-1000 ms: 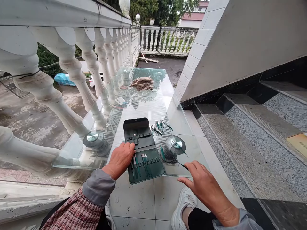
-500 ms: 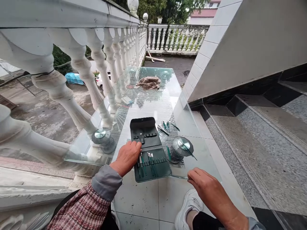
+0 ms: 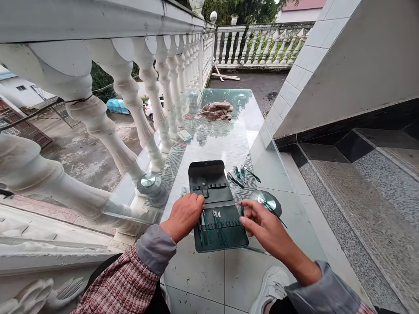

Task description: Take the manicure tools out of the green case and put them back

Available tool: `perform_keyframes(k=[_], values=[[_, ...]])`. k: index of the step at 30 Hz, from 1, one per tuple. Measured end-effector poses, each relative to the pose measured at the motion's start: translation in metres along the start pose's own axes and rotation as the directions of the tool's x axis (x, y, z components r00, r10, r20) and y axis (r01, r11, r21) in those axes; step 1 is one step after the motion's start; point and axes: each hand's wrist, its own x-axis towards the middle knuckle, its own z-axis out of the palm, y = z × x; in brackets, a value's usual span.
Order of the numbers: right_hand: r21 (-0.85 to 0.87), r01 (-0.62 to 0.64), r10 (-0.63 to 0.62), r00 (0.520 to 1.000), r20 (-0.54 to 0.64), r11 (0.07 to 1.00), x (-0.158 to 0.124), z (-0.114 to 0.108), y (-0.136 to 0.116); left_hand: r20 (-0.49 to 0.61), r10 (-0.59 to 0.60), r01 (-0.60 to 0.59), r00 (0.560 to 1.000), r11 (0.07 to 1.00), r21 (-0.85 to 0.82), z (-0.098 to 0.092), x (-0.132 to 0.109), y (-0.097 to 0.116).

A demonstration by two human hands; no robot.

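Observation:
A dark green manicure case (image 3: 214, 201) lies unfolded on the glass table, its near end at the table's edge. Several slim green-handled manicure tools (image 3: 220, 229) sit in the loops of its lower half. My left hand (image 3: 186, 213) is closed on the case's left edge. At the right edge hovers my right hand (image 3: 262, 220), its thumb and forefinger apart around a small green tool (image 3: 241, 212); contact cannot be made out. Beyond it, nail clippers (image 3: 240, 173) and other small tools lie in a loose group. Thin green tools (image 3: 273, 210) rest over a round metal disc (image 3: 258, 198).
The glass table (image 3: 288, 174) runs away from me beside a white balustrade (image 3: 108, 122). A crumpled brown cloth (image 3: 216, 111) and a small pale packet (image 3: 184, 135) lie farther back. Another metal disc (image 3: 148, 180) is at left. Stone steps (image 3: 353, 187) rise at right.
My right hand has come up and left from below the table's front edge to the case's right side, its fingers parting. My left hand keeps its grip on the case. The view has shifted slightly.

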Motion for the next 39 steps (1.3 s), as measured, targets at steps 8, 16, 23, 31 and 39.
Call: perform_keyframes(k=[8, 16, 23, 31, 39], values=[[-0.074, -0.061, 0.065, 0.997, 0.052, 0.995, 0.036, 0.026, -0.014, -0.05, 0.021, -0.021, 0.999, 1.0, -0.002, 0.003, 0.0, -0.001], [0.0, -0.169, 0.169, 0.985, -0.027, 0.986, 0.045, 0.037, -0.006, -0.072, 0.037, -0.037, 0.997, 0.999, -0.001, 0.005, -0.003, -0.002], [0.009, -0.094, 0.094, 0.995, -0.036, 0.996, 0.045, 0.038, -0.002, -0.061, 0.029, -0.03, 0.998, 0.999, -0.015, 0.003, -0.004, -0.002], [0.017, -0.075, 0.076, 0.996, -0.044, 0.997, 0.045, 0.04, 0.0, -0.015, 0.008, -0.009, 1.0, 0.999, -0.042, 0.0, -0.003, -0.002], [-0.014, -0.056, 0.056, 0.998, -0.007, 0.998, 0.041, 0.038, -0.001, 0.029, -0.006, 0.007, 1.0, 0.999, -0.046, -0.004, -0.006, -0.002]])
